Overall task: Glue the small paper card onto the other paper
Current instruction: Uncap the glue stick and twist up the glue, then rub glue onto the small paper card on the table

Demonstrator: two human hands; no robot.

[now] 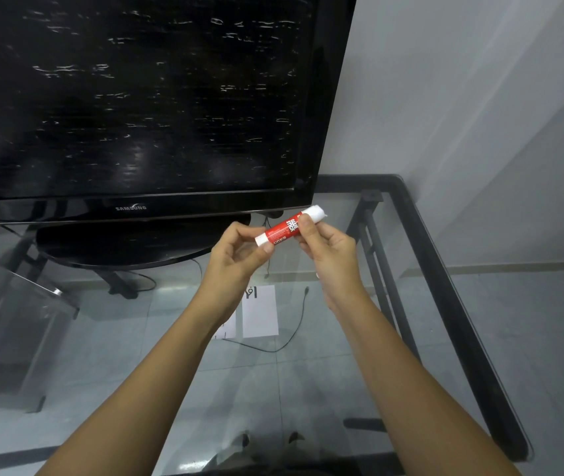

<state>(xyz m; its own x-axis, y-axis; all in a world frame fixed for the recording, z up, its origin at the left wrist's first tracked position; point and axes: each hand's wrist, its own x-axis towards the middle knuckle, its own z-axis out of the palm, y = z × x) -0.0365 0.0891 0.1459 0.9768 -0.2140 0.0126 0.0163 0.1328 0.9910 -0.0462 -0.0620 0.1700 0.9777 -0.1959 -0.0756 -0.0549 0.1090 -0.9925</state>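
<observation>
Glass table point(421, 242), bearing white paper point(260, 312) beneath the forearms, small card not told apart; glue stick point(289, 225) is pinched at opposite ends by left hand point(236, 255) and right hand point(332, 255), seemingly for uncapping.

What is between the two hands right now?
In the head view, a red and white glue stick spans the gap: the left hand pinches its lower end, the right hand grips nearer its upper end.
</observation>
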